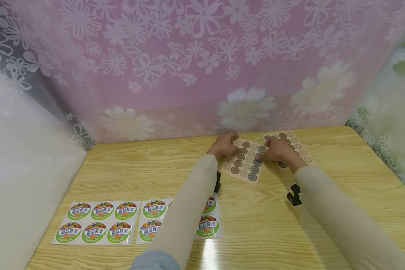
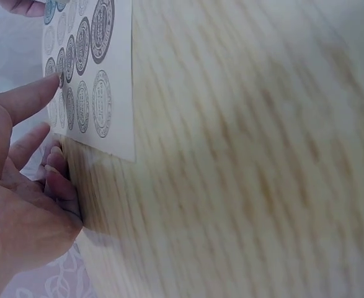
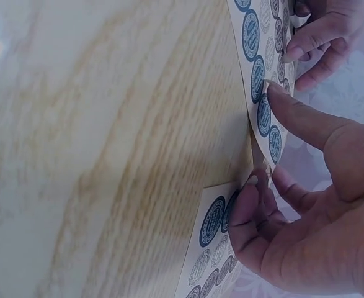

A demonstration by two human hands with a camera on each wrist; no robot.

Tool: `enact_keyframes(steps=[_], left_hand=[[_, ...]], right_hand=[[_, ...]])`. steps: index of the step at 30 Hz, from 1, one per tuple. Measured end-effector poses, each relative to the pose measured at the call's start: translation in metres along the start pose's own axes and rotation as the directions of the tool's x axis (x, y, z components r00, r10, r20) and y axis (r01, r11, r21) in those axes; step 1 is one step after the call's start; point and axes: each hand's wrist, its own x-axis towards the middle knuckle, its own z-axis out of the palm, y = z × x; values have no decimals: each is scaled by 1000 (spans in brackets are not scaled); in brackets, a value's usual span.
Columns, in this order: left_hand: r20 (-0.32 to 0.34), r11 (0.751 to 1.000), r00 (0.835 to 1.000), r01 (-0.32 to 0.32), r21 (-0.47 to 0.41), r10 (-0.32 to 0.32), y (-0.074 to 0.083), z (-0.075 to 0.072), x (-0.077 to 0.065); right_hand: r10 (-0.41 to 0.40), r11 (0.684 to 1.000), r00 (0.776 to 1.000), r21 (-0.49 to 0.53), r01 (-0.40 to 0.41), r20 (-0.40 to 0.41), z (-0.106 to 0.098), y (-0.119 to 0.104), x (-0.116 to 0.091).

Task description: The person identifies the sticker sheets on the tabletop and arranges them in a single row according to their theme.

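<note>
A cream sheet of round stickers (image 1: pixel 246 170) lies tilted toward the back of the table, with rows of dark and pale printed circles. My left hand (image 1: pixel 224 145) is at its left edge; in the left wrist view the thumb (image 2: pixel 36 98) reaches over the stickers and the other fingers are by the edge and tabletop. The right hand (image 1: pixel 277 150) pinches the sheet's right edge, which looks slightly raised in the right wrist view. There the thumb (image 3: pixel 302 118) is on top and the fingers (image 3: pixel 253 214) are curled at the edge. A second similar sheet (image 1: pixel 302 146) lies partly beneath this hand.
Two sheets of colourful fruit stickers, one at left (image 1: pixel 98 223) and one partly behind the left sleeve (image 1: pixel 207 227), lie near the front of the wooden table (image 1: pixel 138 172). A flowered pink curtain (image 1: pixel 175 86) hangs along the back edge. Black wrist straps are on both sleeves.
</note>
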Motion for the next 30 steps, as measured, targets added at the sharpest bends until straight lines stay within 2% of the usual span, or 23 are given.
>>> enact_keyframes(steps=[6,10,16,25,30], left_hand=[[0,1000,1000,3,-2,-3,2,-2,-1],[-1,1000,1000,0,9,0,1,-3,-1],[-6,1000,1000,19,17,-19,3,-1,0],[-41,992,997,60,-109,-65,3,5,-1],[-26,988,999,41,-151,-45,-1,6,-2]], right_hand=[[12,999,1000,43,-11,-19,2,-4,-3],[-13,998,999,62,15,-32,3,-5,-6],[-72,993,990,87,83,-124,6,0,-7],[-100,961,971,233,151,-219,11,6,-8],[-107,943,963,281,177,-248,13,12,-8]])
